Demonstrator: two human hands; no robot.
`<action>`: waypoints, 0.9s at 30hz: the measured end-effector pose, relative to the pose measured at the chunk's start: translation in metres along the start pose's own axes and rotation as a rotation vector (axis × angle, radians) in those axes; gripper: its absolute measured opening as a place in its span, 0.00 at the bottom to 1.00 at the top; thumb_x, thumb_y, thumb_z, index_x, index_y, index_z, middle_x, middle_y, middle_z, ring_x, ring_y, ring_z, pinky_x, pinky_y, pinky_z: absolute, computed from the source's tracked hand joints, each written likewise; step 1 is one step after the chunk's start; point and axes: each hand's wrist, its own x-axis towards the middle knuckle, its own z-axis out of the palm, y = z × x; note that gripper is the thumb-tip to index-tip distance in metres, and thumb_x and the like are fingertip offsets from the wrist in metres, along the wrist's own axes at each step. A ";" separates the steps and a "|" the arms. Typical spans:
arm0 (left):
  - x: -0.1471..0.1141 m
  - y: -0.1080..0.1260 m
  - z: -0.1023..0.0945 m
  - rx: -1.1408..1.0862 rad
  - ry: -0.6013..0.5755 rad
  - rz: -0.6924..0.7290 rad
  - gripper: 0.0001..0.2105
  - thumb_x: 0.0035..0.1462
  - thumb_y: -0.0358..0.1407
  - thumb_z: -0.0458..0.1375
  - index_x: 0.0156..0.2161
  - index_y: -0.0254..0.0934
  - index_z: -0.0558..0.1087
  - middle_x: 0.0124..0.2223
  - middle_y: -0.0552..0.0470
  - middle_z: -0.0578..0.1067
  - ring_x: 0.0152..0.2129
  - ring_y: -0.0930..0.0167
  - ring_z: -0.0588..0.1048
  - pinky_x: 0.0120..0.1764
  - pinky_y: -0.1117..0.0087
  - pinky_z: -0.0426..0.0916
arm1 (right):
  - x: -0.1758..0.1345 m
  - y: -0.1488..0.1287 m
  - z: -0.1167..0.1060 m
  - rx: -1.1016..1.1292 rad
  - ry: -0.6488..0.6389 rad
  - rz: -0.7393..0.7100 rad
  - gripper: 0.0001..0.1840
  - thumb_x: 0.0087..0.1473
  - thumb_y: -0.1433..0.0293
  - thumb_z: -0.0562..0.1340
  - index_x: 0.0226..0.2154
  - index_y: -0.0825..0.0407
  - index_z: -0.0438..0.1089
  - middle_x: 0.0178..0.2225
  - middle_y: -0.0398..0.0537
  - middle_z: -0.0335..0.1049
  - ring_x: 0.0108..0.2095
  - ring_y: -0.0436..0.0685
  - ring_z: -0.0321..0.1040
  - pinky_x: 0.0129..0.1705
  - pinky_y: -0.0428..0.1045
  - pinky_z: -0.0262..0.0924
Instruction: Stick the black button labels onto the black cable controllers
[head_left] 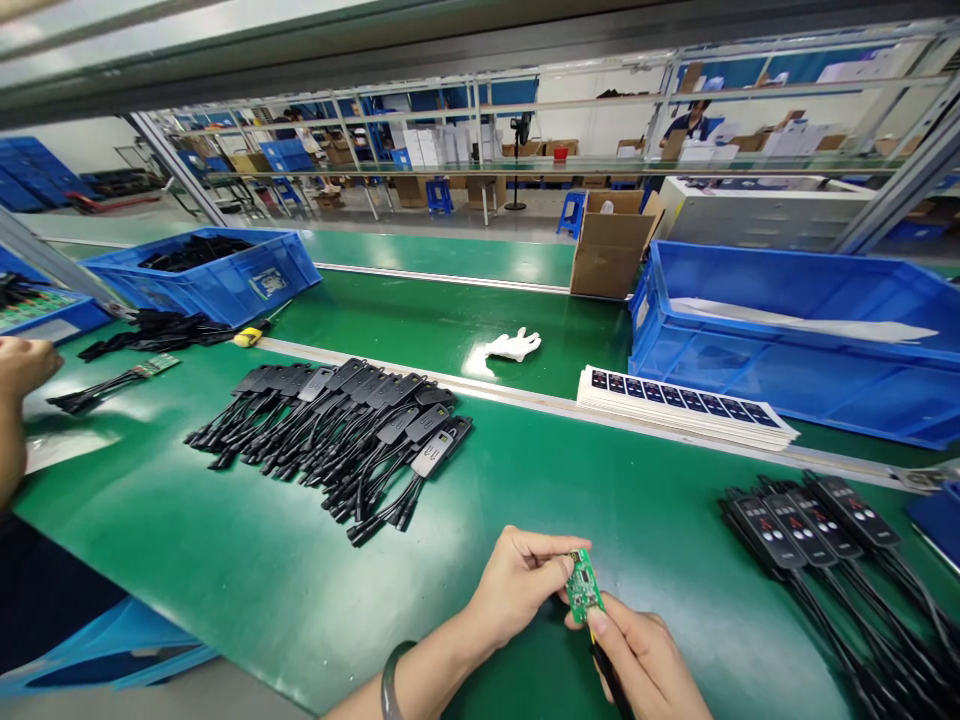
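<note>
Now the left hand (pixel 517 582) pinches a green circuit board (pixel 583 588) at its far end; the right hand (pixel 646 652) grips its near end, over the tabletop (pixel 262 560)!

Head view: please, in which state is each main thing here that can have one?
Green circuit board, uncased, held
Left hand, closed on the board's far end
Right hand, closed on its near end
Cardboard box, flaps open
Blue bin with black parts, uncovered
Large right blue bin, uncovered
White glove, unworn
Label sheets, stacked, printed side up
Black controllers at right, face up
</note>
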 end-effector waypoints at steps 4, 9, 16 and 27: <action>0.000 0.000 -0.001 -0.003 0.001 0.006 0.15 0.45 0.40 0.63 0.38 0.34 0.80 0.23 0.50 0.76 0.17 0.75 0.68 0.25 0.74 0.64 | 0.000 0.002 0.000 -0.012 0.000 0.000 0.31 0.58 0.45 0.47 0.30 0.52 0.72 0.14 0.38 0.54 0.15 0.50 0.56 0.19 0.44 0.49; 0.000 -0.001 0.000 -0.022 -0.015 0.015 0.16 0.46 0.41 0.63 0.39 0.33 0.80 0.23 0.50 0.76 0.17 0.75 0.68 0.25 0.74 0.64 | 0.000 0.001 0.000 -0.018 0.003 -0.019 0.31 0.59 0.46 0.47 0.30 0.52 0.72 0.14 0.38 0.54 0.15 0.50 0.56 0.19 0.44 0.49; -0.001 -0.003 -0.001 -0.032 -0.021 0.028 0.15 0.47 0.41 0.63 0.39 0.33 0.80 0.23 0.50 0.76 0.17 0.76 0.69 0.25 0.75 0.64 | 0.000 0.003 0.000 -0.022 0.003 -0.031 0.31 0.59 0.46 0.47 0.30 0.53 0.72 0.14 0.39 0.53 0.15 0.49 0.55 0.18 0.44 0.49; -0.001 -0.001 0.000 -0.033 -0.009 0.038 0.14 0.46 0.39 0.64 0.38 0.34 0.80 0.23 0.50 0.75 0.17 0.77 0.68 0.24 0.76 0.64 | 0.000 0.005 0.000 -0.020 -0.018 -0.037 0.32 0.60 0.47 0.46 0.32 0.54 0.71 0.14 0.38 0.53 0.14 0.49 0.56 0.19 0.44 0.50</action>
